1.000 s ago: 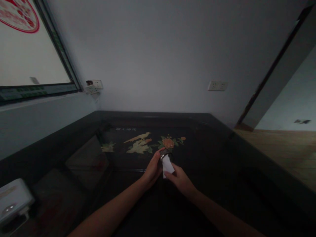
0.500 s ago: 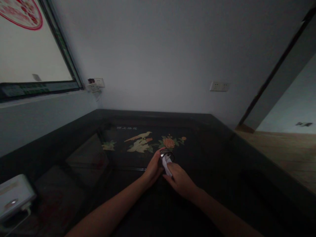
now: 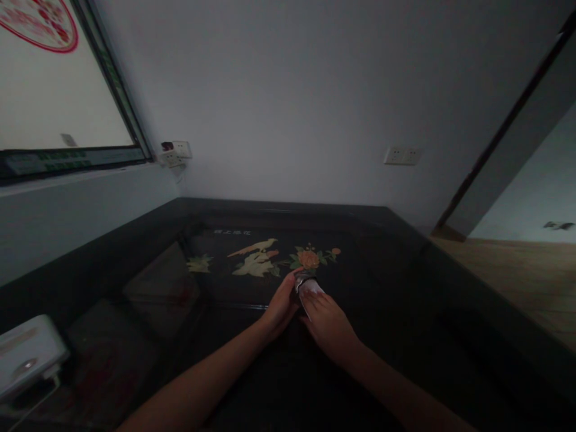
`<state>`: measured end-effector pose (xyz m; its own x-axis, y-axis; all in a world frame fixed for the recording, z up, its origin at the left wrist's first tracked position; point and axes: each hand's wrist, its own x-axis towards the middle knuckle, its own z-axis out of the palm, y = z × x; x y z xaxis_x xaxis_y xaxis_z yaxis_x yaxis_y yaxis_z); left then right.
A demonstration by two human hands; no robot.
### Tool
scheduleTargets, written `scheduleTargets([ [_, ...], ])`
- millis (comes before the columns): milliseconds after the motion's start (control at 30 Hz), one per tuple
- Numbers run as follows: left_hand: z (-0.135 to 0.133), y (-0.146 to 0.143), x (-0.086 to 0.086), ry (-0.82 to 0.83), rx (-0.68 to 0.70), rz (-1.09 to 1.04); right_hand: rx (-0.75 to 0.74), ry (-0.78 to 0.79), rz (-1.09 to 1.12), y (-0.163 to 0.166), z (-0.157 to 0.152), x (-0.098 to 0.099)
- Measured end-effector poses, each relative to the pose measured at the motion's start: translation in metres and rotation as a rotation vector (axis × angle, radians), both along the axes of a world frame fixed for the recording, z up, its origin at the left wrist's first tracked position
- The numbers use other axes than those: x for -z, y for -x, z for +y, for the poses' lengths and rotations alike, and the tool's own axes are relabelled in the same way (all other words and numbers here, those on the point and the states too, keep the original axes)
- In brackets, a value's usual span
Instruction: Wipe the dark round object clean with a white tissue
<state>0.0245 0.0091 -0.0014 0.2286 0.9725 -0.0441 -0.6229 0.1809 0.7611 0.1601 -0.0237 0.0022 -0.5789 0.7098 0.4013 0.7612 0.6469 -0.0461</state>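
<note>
My left hand [image 3: 279, 307] is wrapped round the side of a small shiny round cup [image 3: 304, 276], whose dark, reflective rim shows above my fingers. Whether it is glass or metal I cannot tell. A white tissue [image 3: 313, 287] lies at the cup's mouth, partly covered by my right hand [image 3: 332, 324]. The right fingers press together over this tissue, pointing towards the cup. Both hands are close together above the dark glossy table [image 3: 252, 372], just in front of its painted peony [image 3: 308, 259].
A white box-like device [image 3: 31, 354] with a cable stands at the table's left edge. Wall sockets [image 3: 402, 156] are beyond the table, and an adapter [image 3: 171, 158] is plugged in near the window [image 3: 67, 90]. Wooden floor [image 3: 517, 270] shows at right.
My right hand has turned over, its fingers now lying flatter across the tissue at the cup's mouth. The cup has tilted slightly. My left hand keeps its hold in nearly the same place.
</note>
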Motion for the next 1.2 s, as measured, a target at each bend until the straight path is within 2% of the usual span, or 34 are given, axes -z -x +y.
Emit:
scheduleTargets([
  [100, -0.002, 0.0, -0.002, -0.033, 0.011, 0.005, -0.016, 0.193, 0.199, -0.001, -0.005, -0.012],
  [167, -0.002, 0.0, -0.003, -0.039, 0.008, 0.022, 0.001, 0.383, 0.402, -0.001, -0.007, -0.017],
  [333, -0.001, -0.003, -0.001, -0.064, -0.013, 0.052, -0.023, 0.964, 1.158, 0.003, -0.001, -0.02],
  [400, -0.001, -0.004, 0.0, -0.081, 0.004, 0.039, -0.03, 1.048, 1.374, 0.004, 0.001, -0.019],
  [433, -0.001, -0.004, 0.0, -0.084, 0.006, 0.033, -0.027, 1.051, 1.404, 0.004, 0.002, -0.018],
  [500, -0.002, -0.004, -0.001, -0.077, 0.001, 0.031, -0.021, 1.006, 1.289, 0.004, 0.001, -0.018],
  [600, -0.002, -0.002, -0.003, -0.05, -0.013, 0.04, 0.001, 0.814, 0.873, 0.001, -0.003, -0.019],
  [733, -0.001, -0.001, -0.004, -0.028, -0.019, 0.035, -0.038, 0.438, 0.363, -0.005, 0.0, -0.013],
  [867, -0.001, -0.001, -0.003, -0.019, -0.017, 0.018, -0.111, 0.058, 0.007, -0.008, 0.007, -0.001],
  [933, 0.0, -0.001, -0.002, -0.021, -0.012, 0.016, -0.062, -0.069, -0.087, -0.007, 0.009, 0.005],
  [1033, 0.001, -0.001, -0.001, -0.014, -0.016, 0.006, -0.005, -0.14, -0.126, -0.004, 0.008, 0.011],
  [1133, 0.001, -0.001, -0.001, -0.008, -0.019, 0.009, -0.013, -0.096, -0.076, -0.004, 0.006, 0.012],
  [1200, -0.001, -0.002, -0.003, -0.008, -0.01, 0.021, -0.041, -0.004, 0.026, -0.005, 0.004, 0.008],
])
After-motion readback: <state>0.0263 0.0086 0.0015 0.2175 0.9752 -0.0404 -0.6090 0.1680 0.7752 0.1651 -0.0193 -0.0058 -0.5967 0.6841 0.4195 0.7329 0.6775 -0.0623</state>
